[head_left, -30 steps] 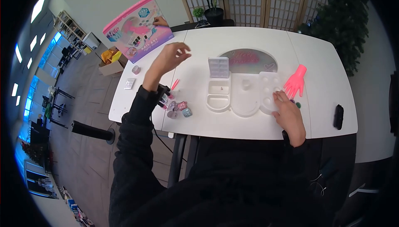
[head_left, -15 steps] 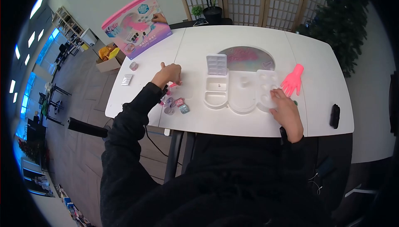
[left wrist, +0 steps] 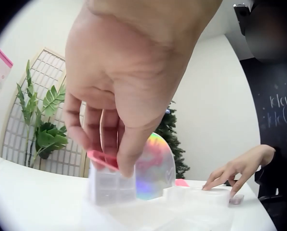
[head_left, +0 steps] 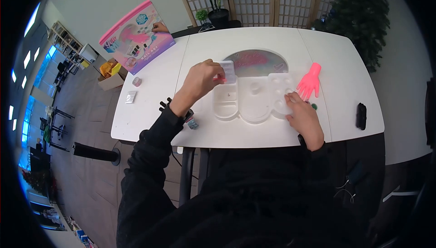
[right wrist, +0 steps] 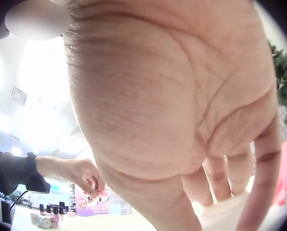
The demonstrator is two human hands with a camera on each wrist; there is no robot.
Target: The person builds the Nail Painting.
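Observation:
My left hand [head_left: 199, 83] pinches a slim pink piece [left wrist: 103, 159] between thumb and fingers. It hovers at the upright clear compartment lid [head_left: 228, 70] on the left side of the white tray [head_left: 254, 120]. Over the tray's right section, my right hand [head_left: 305, 117] lies with its fingers extended onto the round wells. Behind the tray stands a shiny half-round panel [head_left: 261, 64]. A pink model hand [head_left: 309, 82] lies to the right, with a small green item [head_left: 314, 106] near my right fingers.
A colourful box [head_left: 138, 39] stands at the table's back left. A small jar [head_left: 137, 81] and a white packet [head_left: 131, 97] lie at the left. Small bottles [right wrist: 55, 210] cluster by my left forearm. A black case [head_left: 361, 116] is at the far right.
My left hand has moved right from the small items to the tray's lid, bringing the pink piece along. My right hand has stayed on the tray.

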